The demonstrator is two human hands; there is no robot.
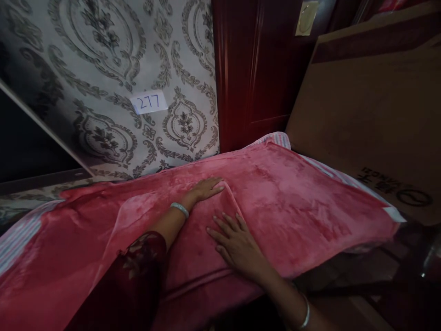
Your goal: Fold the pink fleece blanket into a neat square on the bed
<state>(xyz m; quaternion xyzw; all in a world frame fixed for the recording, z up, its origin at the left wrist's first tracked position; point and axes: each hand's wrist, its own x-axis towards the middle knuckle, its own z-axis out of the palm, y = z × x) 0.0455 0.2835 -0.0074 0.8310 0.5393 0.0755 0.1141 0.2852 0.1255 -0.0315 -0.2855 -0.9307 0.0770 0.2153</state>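
Head view: pink blanket (310, 193) spread under two hands

The blanket lies over a striped cloth (20, 236), which shows past its left end and its far right edge. A patterned wall (193, 69) stands behind the blanket's far left side. To the right of that side leans a cardboard box (372, 101), with a dark red door (268, 82) behind the blanket between the two. One layer of the blanket is folded over, its corner near the blanket's middle.

At that corner rests the left hand (206, 188), palm down, fingers nearly straight and close together; whether it pinches the edge I cannot tell. The right hand (236, 241) lies on the blanket nearer its front edge, fingers spread, gripping nothing. A card (149, 101) reading 277 is on the wall above the blanket. Each wrist over the blanket wears a bangle (180, 209).
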